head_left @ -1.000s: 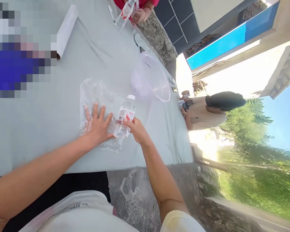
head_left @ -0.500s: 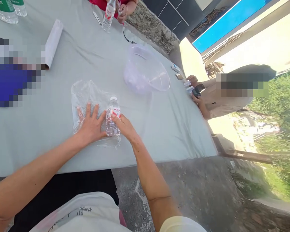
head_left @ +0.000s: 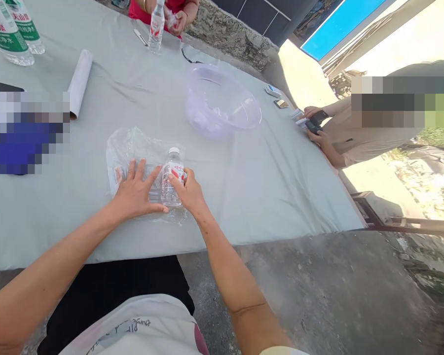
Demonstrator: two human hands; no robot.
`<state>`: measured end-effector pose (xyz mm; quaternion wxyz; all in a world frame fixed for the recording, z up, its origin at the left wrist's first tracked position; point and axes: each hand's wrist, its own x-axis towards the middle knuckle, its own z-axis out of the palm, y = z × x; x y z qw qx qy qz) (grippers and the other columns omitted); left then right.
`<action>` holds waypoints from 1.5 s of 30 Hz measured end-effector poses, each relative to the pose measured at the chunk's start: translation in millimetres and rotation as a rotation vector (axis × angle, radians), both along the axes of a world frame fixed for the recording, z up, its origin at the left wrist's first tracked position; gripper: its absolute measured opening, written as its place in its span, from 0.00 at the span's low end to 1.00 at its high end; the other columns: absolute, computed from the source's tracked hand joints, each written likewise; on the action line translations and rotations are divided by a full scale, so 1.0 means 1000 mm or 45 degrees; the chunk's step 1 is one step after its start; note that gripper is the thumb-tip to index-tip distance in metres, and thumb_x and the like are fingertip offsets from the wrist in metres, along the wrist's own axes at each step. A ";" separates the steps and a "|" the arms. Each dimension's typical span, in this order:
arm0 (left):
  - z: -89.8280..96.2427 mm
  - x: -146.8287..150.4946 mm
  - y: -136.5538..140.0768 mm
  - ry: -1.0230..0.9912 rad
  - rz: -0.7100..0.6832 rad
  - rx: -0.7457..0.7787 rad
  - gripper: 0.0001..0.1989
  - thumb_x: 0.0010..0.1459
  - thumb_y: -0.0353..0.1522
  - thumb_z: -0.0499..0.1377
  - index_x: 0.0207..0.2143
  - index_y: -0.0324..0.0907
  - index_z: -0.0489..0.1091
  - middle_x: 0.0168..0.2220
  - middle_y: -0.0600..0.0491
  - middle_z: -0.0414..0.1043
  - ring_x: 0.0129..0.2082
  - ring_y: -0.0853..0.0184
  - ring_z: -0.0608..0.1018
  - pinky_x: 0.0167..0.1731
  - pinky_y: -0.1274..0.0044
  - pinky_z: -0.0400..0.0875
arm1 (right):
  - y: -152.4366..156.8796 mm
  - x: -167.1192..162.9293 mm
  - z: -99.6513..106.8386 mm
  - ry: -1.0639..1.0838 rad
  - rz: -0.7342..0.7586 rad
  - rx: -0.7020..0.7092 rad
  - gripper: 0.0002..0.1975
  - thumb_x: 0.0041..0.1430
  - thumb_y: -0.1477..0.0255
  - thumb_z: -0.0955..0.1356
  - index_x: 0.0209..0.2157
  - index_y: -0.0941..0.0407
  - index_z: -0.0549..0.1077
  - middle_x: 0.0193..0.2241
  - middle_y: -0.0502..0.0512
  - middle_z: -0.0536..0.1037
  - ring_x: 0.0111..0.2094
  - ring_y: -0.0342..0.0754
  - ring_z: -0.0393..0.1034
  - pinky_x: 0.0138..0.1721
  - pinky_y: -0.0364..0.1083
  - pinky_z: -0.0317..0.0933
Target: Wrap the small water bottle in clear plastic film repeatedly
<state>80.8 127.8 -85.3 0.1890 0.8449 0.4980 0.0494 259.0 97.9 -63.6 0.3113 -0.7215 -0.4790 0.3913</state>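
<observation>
My left hand [head_left: 135,195] lies spread on a clear plastic bag [head_left: 133,140], its fingers apart and its thumb pointing at the foot of a water bottle. My right hand [head_left: 190,195] is wrapped round that small water bottle [head_left: 173,190], which has a white cap and a red and white label. The bottle rests on the right part of the bag, its cap end away from me. Something pinkish shows at the bag's left side, beside my left fingers; I cannot make out what it is.
On the cloth-covered table [head_left: 251,192] lie a translucent purple basin [head_left: 244,118], a white roll [head_left: 81,81] and a pen [head_left: 140,37]. Large bottles [head_left: 13,44] stand far left, another water bottle [head_left: 156,32] at the back. A person in red sits opposite; another holds a black device [head_left: 316,121] at right.
My view has shifted a little, bringing the large bottles further into sight. My left hand has slid slightly left across the bag, away from the bottle. My right hand keeps hold of the bottle.
</observation>
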 end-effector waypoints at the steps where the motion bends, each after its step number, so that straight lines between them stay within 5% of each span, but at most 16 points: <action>1: 0.000 -0.002 -0.002 -0.012 0.009 0.024 0.60 0.46 0.63 0.62 0.74 0.52 0.41 0.75 0.38 0.30 0.72 0.33 0.35 0.61 0.36 0.35 | 0.000 -0.002 0.000 -0.033 0.000 0.016 0.37 0.58 0.47 0.66 0.61 0.55 0.61 0.41 0.55 0.79 0.38 0.50 0.73 0.40 0.49 0.65; 7: -0.006 -0.007 -0.009 -0.102 -0.006 0.194 0.47 0.52 0.61 0.60 0.70 0.62 0.51 0.75 0.42 0.34 0.72 0.31 0.38 0.58 0.33 0.38 | -0.007 0.013 -0.001 -0.002 -0.047 0.076 0.32 0.63 0.46 0.60 0.58 0.53 0.66 0.42 0.55 0.79 0.39 0.49 0.73 0.39 0.48 0.65; 12: -0.010 -0.008 -0.009 -0.154 -0.007 0.247 0.43 0.54 0.59 0.60 0.69 0.63 0.54 0.75 0.45 0.37 0.72 0.31 0.40 0.59 0.33 0.38 | -0.031 0.034 -0.011 -0.355 -0.211 0.031 0.24 0.64 0.51 0.61 0.48 0.55 0.73 0.43 0.58 0.78 0.43 0.51 0.72 0.45 0.50 0.62; 16: -0.009 -0.008 -0.013 -0.153 -0.002 0.234 0.43 0.54 0.59 0.59 0.69 0.62 0.54 0.75 0.45 0.38 0.72 0.34 0.39 0.61 0.36 0.37 | -0.047 0.019 -0.017 -0.477 -0.123 -0.041 0.16 0.59 0.57 0.66 0.40 0.55 0.74 0.43 0.58 0.77 0.41 0.51 0.72 0.43 0.50 0.62; 20: -0.003 -0.011 -0.018 -0.134 0.003 0.248 0.39 0.60 0.57 0.55 0.69 0.57 0.56 0.75 0.44 0.41 0.73 0.41 0.42 0.65 0.43 0.37 | -0.051 0.003 -0.018 -0.320 -0.215 0.023 0.09 0.62 0.64 0.62 0.33 0.53 0.68 0.34 0.53 0.78 0.36 0.49 0.72 0.40 0.49 0.63; 26: 0.004 -0.028 -0.010 -0.089 0.190 0.225 0.31 0.69 0.48 0.41 0.67 0.46 0.61 0.73 0.39 0.46 0.73 0.46 0.47 0.67 0.48 0.43 | -0.050 -0.009 -0.010 0.229 -0.362 0.121 0.08 0.65 0.62 0.60 0.36 0.51 0.63 0.37 0.51 0.76 0.29 0.44 0.72 0.30 0.45 0.66; 32: 0.010 -0.071 0.002 0.041 0.431 0.262 0.30 0.68 0.48 0.42 0.62 0.43 0.67 0.71 0.36 0.49 0.72 0.41 0.50 0.65 0.47 0.46 | -0.055 -0.035 -0.010 -0.023 -0.348 0.244 0.22 0.58 0.55 0.69 0.50 0.52 0.68 0.49 0.56 0.73 0.35 0.46 0.68 0.37 0.47 0.67; 36: 0.043 -0.097 0.017 0.018 0.655 0.370 0.30 0.67 0.49 0.42 0.62 0.46 0.66 0.73 0.40 0.45 0.72 0.38 0.48 0.64 0.44 0.47 | -0.055 -0.047 -0.022 -0.204 -0.325 0.508 0.22 0.59 0.64 0.70 0.54 0.54 0.68 0.52 0.61 0.72 0.46 0.51 0.69 0.43 0.50 0.68; 38: 0.068 -0.088 0.030 -0.026 0.657 0.486 0.28 0.67 0.47 0.44 0.63 0.46 0.65 0.72 0.42 0.50 0.71 0.41 0.52 0.63 0.47 0.50 | -0.054 -0.049 -0.025 -0.248 -0.296 0.629 0.21 0.60 0.67 0.68 0.55 0.53 0.68 0.53 0.62 0.71 0.51 0.52 0.68 0.45 0.50 0.69; 41: 0.099 -0.035 0.047 -0.100 0.454 0.551 0.21 0.66 0.40 0.50 0.56 0.43 0.70 0.59 0.44 0.70 0.61 0.50 0.69 0.61 0.59 0.58 | -0.053 -0.050 -0.025 -0.296 -0.228 0.703 0.17 0.63 0.70 0.66 0.54 0.53 0.69 0.53 0.62 0.71 0.52 0.51 0.69 0.43 0.48 0.69; 45: 0.098 0.070 0.060 -0.071 0.023 0.234 0.11 0.65 0.38 0.56 0.42 0.41 0.74 0.42 0.46 0.73 0.49 0.54 0.73 0.48 0.66 0.66 | -0.051 -0.051 -0.021 -0.394 -0.158 0.697 0.13 0.66 0.70 0.64 0.50 0.53 0.73 0.52 0.63 0.72 0.42 0.49 0.72 0.33 0.45 0.68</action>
